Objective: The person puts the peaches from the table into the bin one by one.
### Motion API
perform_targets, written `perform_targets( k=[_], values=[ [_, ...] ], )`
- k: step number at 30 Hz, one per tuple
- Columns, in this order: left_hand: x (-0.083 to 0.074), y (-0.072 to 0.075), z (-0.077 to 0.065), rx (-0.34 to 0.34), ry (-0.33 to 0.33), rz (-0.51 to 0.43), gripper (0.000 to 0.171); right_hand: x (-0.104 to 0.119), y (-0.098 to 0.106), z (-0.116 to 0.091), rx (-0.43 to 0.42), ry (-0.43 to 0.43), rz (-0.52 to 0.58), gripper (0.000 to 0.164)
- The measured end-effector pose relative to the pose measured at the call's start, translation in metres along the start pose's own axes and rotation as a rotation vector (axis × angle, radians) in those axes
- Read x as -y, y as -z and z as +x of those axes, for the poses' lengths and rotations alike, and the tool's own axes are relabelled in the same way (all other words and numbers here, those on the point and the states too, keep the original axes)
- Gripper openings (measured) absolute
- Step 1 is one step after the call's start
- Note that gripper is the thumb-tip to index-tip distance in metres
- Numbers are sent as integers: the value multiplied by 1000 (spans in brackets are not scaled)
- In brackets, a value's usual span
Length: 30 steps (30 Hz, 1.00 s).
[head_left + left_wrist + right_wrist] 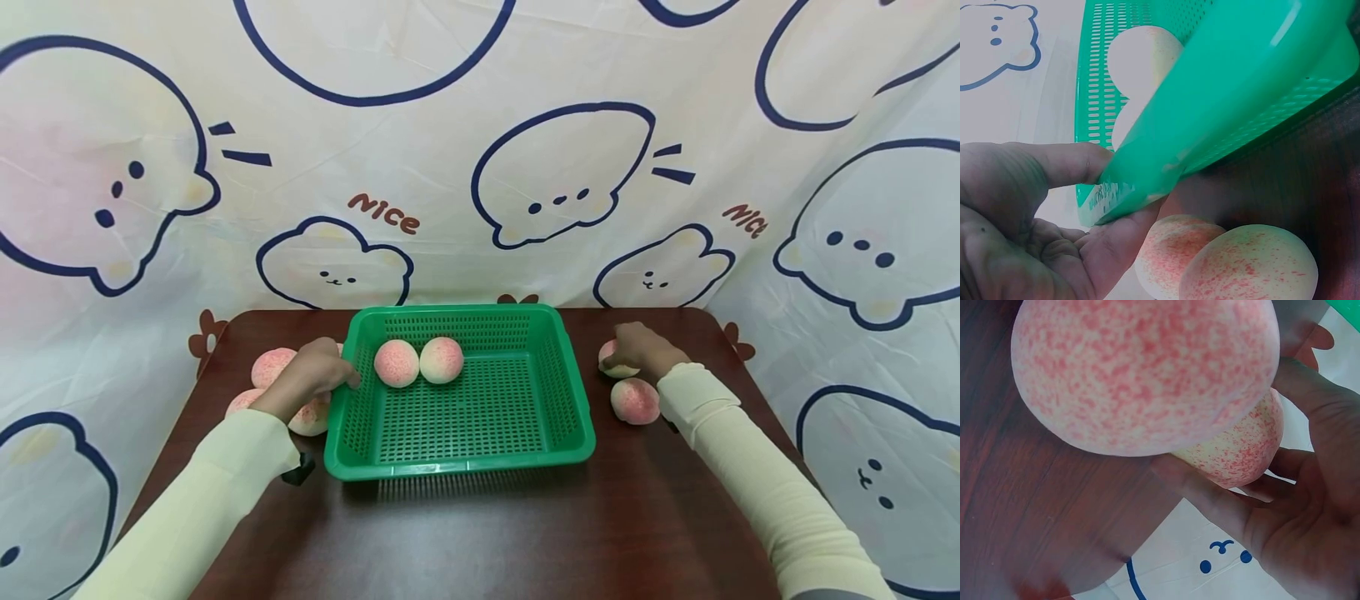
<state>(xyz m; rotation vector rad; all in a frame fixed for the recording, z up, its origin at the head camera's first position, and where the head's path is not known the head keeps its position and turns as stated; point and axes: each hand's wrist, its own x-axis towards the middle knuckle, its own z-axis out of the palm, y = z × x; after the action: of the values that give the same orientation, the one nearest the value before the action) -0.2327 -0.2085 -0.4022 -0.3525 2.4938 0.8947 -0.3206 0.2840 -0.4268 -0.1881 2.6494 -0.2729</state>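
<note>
A green plastic basket (465, 472) stands on the table with two pink-and-cream peaches (396, 363) inside, side by side near its back left. My left hand (318, 371) pinches the basket's left rim; in the left wrist view the thumb lies on one side of the rim and the fingers on the other. To the basket's right, my right hand (647, 350) has its thumb and fingers curled round a peach (1235, 453). Another peach (635, 402) lies just in front of that one and looms large in the right wrist view.
Several more peaches (272, 367) lie left of the basket, partly hidden by the left forearm. The dark brown table (480, 533) extends in front of the basket. A white cloth printed with cartoon bears (442, 192) hangs behind and at both sides.
</note>
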Motion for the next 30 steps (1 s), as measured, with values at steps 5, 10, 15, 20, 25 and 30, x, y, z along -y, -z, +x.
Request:
perform_targets(
  k=[5,10,15,20,25,30],
  values=[
    [0,0,0,1,4,4,13,1,0,0,4,8,-1,52],
    [0,1,1,-2,-2,-6,12,-3,1,0,-24,30,-23,54],
    [1,1,0,4,-6,-13,14,-7,6,1,-77,64,-37,46],
    [1,2,-1,2,-13,-17,13,-5,15,1,-145,96,-48,46],
    [2,2,-1,1,-15,-22,10,2,26,-2,-162,109,-39,49],
    [2,1,1,6,-24,-18,11,8,35,-6,-170,102,-30,47]
  ],
)
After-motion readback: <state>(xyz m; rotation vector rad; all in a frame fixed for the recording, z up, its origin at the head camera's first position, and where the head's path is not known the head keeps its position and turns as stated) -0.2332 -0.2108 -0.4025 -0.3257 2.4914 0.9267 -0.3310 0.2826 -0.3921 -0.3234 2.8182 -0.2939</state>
